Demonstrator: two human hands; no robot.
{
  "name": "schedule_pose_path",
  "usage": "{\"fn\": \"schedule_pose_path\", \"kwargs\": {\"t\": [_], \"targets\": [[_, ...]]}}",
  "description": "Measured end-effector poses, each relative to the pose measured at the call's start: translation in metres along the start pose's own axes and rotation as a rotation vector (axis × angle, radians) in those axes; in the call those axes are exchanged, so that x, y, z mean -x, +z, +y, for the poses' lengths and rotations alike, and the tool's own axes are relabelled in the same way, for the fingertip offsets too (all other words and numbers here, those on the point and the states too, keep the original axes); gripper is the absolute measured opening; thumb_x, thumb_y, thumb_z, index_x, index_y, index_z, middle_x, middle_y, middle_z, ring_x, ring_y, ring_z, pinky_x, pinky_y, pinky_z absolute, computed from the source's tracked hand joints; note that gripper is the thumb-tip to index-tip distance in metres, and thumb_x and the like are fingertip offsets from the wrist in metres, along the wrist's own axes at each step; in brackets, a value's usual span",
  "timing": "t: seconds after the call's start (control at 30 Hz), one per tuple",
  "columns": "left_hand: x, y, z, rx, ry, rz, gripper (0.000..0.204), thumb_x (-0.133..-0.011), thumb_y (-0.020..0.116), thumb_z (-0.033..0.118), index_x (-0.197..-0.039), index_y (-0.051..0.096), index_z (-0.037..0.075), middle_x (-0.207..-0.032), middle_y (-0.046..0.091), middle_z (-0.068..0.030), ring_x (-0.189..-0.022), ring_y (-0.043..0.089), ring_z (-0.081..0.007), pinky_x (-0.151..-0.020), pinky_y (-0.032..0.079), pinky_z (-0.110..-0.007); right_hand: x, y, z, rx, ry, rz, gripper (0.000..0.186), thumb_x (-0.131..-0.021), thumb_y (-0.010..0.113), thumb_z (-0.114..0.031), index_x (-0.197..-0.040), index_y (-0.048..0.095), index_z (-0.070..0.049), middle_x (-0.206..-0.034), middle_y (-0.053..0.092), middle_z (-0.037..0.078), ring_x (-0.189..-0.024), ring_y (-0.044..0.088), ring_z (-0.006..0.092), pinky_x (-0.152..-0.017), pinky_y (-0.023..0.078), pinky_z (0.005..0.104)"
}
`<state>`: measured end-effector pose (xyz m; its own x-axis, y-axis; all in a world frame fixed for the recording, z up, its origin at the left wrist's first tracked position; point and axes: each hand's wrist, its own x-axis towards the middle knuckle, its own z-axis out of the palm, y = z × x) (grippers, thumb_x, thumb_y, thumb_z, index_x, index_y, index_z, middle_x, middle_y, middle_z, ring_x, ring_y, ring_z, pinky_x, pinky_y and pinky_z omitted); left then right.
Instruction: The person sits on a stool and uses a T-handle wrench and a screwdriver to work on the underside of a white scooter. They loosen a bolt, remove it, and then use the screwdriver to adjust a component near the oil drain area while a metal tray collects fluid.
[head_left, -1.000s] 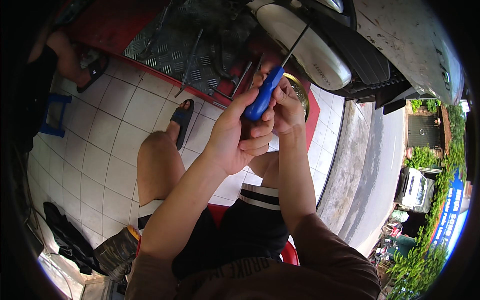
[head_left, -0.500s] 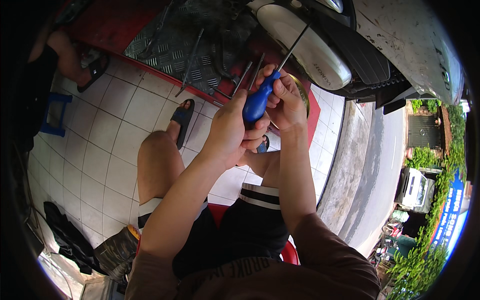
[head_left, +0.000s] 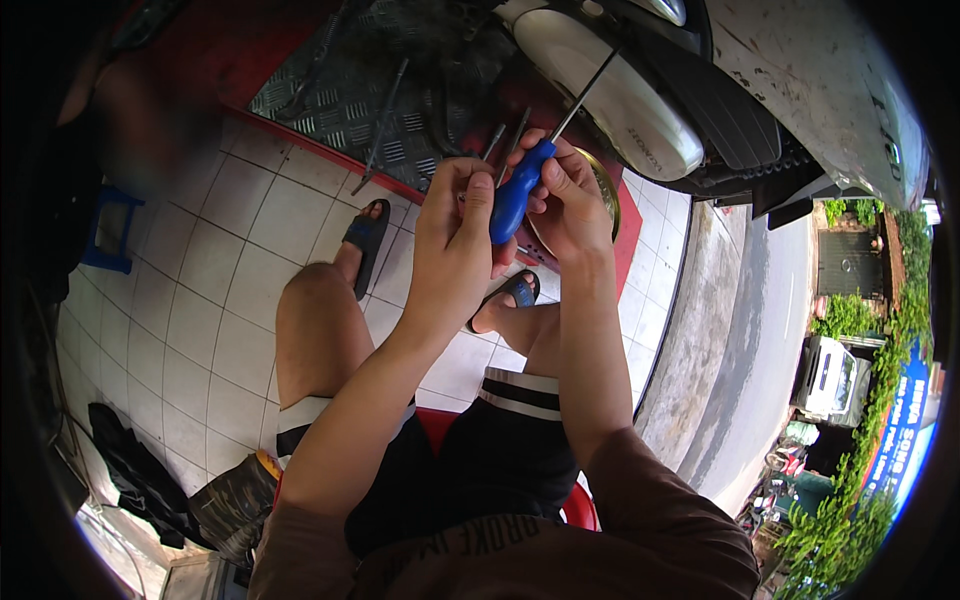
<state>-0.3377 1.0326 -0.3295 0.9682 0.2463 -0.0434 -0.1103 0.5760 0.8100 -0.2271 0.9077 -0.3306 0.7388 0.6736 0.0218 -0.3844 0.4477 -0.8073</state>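
Observation:
A screwdriver with a blue bulbous handle [head_left: 514, 200] and a long thin dark shaft is held between my two hands, tilted with its tip up and to the right. My right hand [head_left: 580, 210] pinches the handle at its neck, near the shaft. At the butt end my left hand [head_left: 450, 225] is closed against the handle, its fingers curled and partly hidden. Past the screwdriver tip lies the silver exhaust cover [head_left: 610, 95] of a motorbike. Partly hidden behind my right hand is a round gold-rimmed container [head_left: 609, 190].
A red platform [head_left: 232, 92] with a dark tread plate [head_left: 345, 115] carries several metal tools and rods. The motorbike's grey body panel [head_left: 820, 80] juts in at upper right. A blue stool [head_left: 108, 228] and another person's blurred leg [head_left: 140, 110] are at left. A road [head_left: 755, 330] runs on the right.
My left hand has shifted up along the handle, its fingers curling differently. The screwdriver has moved slightly. At left, the other person's leg has moved and is blurred.

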Motion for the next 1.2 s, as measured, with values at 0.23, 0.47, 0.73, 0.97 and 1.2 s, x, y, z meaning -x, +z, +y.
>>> {"fn": "schedule_pose_path", "kwargs": {"t": [0.23, 0.47, 0.73, 0.97, 1.2], "targets": [[0.006, 0.021, 0.001, -0.833, 0.624, 0.183, 0.028, -0.084, 0.067, 0.007, -0.108, 0.053, 0.001, -0.1, 0.053, -0.0136, -0.088, 0.056, -0.0266, -0.069, 0.046, -0.033, -0.006, -0.001, 0.01, -0.048, -0.058, 0.046, 0.036, -0.083, 0.076, -0.025, -0.105, 0.059, -0.002, -0.083, 0.064, 0.007, -0.06, 0.055, 0.0073, -0.054, 0.044, 0.0185], [0.005, 0.021, 0.006, -0.77, 0.467, 0.176, 0.031, -0.087, 0.065, 0.01, -0.113, 0.051, 0.0, -0.101, 0.057, -0.0156, -0.087, 0.062, -0.0289, -0.068, 0.051, -0.034, -0.008, 0.011, 0.015, -0.019, -0.066, -0.071, 0.041, -0.08, 0.079, -0.025, -0.107, 0.058, -0.002, -0.098, 0.063, 0.006, -0.072, 0.055, 0.0092, -0.059, 0.046, 0.0212], [0.013, 0.023, 0.009, -1.02, 0.496, 0.105, 0.028, -0.093, 0.057, 0.012, -0.117, 0.048, 0.0, -0.107, 0.061, -0.0214, -0.084, 0.067, -0.0314, -0.061, 0.053, -0.034, -0.013, 0.017, 0.027, -0.195, -0.154, -0.132, 0.038, -0.082, 0.077, -0.031, -0.093, 0.049, -0.009, -0.085, 0.049, 0.002, -0.072, 0.051, 0.0104, -0.063, 0.047, 0.0251], [0.008, 0.017, 0.011, -0.764, 0.475, -0.002, 0.036, -0.091, 0.06, 0.017, -0.118, 0.045, 0.0, -0.104, 0.061, -0.0201, -0.072, 0.068, -0.0339, -0.061, 0.055, -0.037, -0.007, 0.0, 0.017, -0.107, -0.116, -0.148, 0.045, -0.078, 0.081, -0.033, -0.097, 0.052, -0.005, -0.084, 0.05, 0.002, -0.062, 0.048, 0.004, -0.045, 0.038, 0.0158], [0.008, 0.022, 0.002, -0.7, 0.456, 0.096, 0.033, -0.092, 0.063, 0.022, -0.111, 0.049, -0.002, -0.083, 0.065, -0.0111, -0.053, 0.056, -0.0119, -0.047, 0.043, -0.024, -0.013, 0.009, 0.017, -0.078, -0.151, -0.167, 0.055, -0.076, 0.081, -0.041, -0.105, 0.053, -0.004, -0.079, 0.046, -0.001, -0.071, 0.044, 0.0082, -0.061, 0.038, 0.0211]]}}
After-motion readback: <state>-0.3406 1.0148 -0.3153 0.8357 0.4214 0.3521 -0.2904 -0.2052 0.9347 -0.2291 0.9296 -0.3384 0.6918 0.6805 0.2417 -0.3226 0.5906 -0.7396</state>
